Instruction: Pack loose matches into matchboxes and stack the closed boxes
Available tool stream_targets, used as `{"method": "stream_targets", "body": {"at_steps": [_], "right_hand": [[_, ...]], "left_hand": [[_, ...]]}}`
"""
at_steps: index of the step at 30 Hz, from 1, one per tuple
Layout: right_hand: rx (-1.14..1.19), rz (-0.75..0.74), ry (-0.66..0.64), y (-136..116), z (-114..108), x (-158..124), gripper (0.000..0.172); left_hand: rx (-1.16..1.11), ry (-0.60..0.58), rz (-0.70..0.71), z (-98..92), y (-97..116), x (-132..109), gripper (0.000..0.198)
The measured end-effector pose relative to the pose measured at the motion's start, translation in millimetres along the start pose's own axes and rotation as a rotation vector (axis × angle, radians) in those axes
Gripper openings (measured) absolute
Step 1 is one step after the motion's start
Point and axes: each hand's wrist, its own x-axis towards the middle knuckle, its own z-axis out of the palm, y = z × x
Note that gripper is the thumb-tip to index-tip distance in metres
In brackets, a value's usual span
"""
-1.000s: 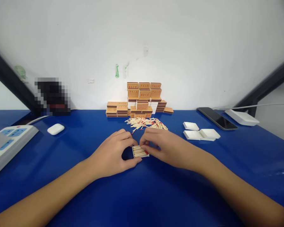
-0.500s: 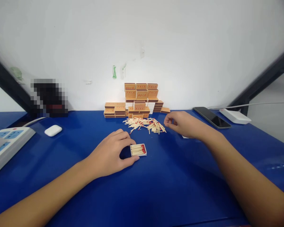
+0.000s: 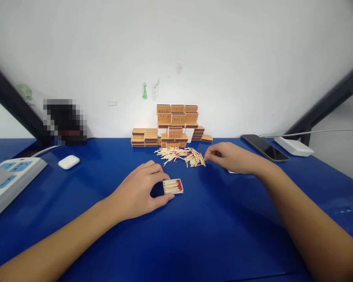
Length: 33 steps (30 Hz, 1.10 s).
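Observation:
My left hand [image 3: 145, 188] grips a small white matchbox tray [image 3: 173, 192] between thumb and fingers on the blue table. Wooden matchsticks [image 3: 171, 185] lie side by side in the tray, their red heads toward the right. My right hand [image 3: 223, 156] is at the right edge of a loose pile of matchsticks [image 3: 181, 154], its thumb and fingertips pinched together by the outermost ones. Whatever is between those fingertips is too small to make out. Behind the pile, against the wall, matchboxes [image 3: 178, 118] with orange-brown labels are stacked.
A black phone [image 3: 264, 147] and a white flat box [image 3: 293, 146] lie at the back right. Part of a white flat thing [image 3: 235, 172] shows under my right wrist. At left are a white earphone case [image 3: 69, 161] and a power strip [image 3: 20, 176].
My right hand has come down slightly, and its fingertips have closed together at the pile's edge. My left hand keeps its grip on the tray. The whole view has shifted a little.

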Motion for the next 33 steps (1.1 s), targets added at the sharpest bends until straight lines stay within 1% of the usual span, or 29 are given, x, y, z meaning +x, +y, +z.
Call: {"method": "stream_targets", "body": {"at_steps": [2, 4, 7, 12, 14, 20, 25, 33], "right_hand": [[0.012, -0.014, 0.034, 3, 0, 1, 0.019], [0.015, -0.086, 0.050, 6, 1, 3, 0.022], [0.002, -0.181, 0.034, 8, 3, 5, 0.025], [-0.003, -0.142, 0.021, 10, 6, 7, 0.015], [0.005, -0.132, 0.022, 12, 7, 8, 0.014], [0.001, -0.153, 0.017, 15, 7, 9, 0.017], [-0.038, -0.134, -0.009, 15, 7, 9, 0.014], [-0.037, -0.083, -0.011, 17, 6, 6, 0.024]], "left_hand": [[-0.001, 0.003, 0.005, 0.4, -1, 0, 0.027], [0.000, 0.003, 0.002, 0.4, -1, -1, 0.028], [0.002, -0.002, -0.007, -0.5, 0, -1, 0.028], [0.000, -0.018, -0.011, -2.3, 1, 0, 0.028], [0.003, -0.023, -0.017, -2.2, 1, 1, 0.029], [0.016, -0.023, -0.022, -1.2, 0, 1, 0.029], [0.011, -0.009, -0.001, -1.4, 0, 0, 0.029], [0.004, -0.022, -0.018, -0.7, -1, 1, 0.030]]}}
